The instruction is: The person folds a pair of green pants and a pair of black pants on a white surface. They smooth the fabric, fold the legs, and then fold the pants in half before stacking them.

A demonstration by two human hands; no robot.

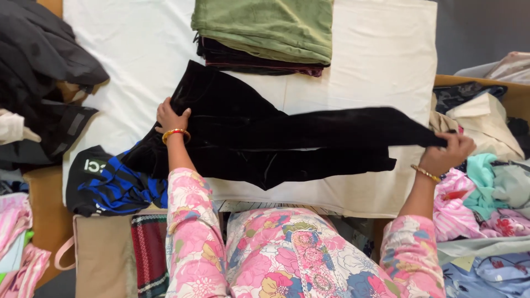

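Gripping the black velvet garment (276, 143) at both ends — left hand (170, 117) and right hand (450, 152) closed on it; even tension over the white cloth-covered table (381, 60) would prevent creases.

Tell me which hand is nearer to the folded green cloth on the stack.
Left. The left hand grips the black velvet garment below and left of the folded green cloth. The right hand holds the garment's far end, well off to the right.

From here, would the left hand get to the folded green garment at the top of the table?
Probably yes: nothing lies between the left hand and the green garment, but the hand now grips the black velvet garment.
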